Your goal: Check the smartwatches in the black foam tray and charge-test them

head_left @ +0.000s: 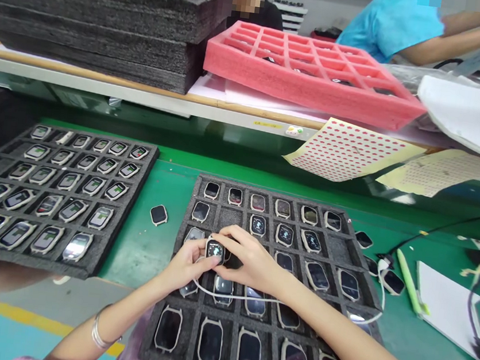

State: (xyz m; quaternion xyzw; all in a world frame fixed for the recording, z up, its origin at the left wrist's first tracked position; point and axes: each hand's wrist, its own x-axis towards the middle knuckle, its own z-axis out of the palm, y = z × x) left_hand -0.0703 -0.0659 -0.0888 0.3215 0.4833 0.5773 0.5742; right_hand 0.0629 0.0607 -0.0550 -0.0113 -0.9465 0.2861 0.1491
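Note:
A smartwatch case (pixel 215 250) without a strap, its screen lit with a green mark in the middle, is held above the right-hand grey foam tray (pixel 197 195). My left hand (pixel 187 266) is closed on its left and lower edge, thumb along the bottom. From the other side, the fingers of my right hand (pixel 252 258) are around its right edge, touching it. A white charging cable (pixel 248 298) runs from beneath my left fingers across the tray to a plug (pixel 383 264) on the right. Several more watch cases fill the tray's compartments; some beneath my hands are hidden.
Another grey foam tray (pixel 105 245) of watch cases lies left, with a single watch case (pixel 158 214) between the trays. A green pen (pixel 409 283) and white paper (pixel 446 307) lie right. Black foam stacks (pixel 109 32) and a red foam tray (pixel 276 86) stand on the shelf; people are behind.

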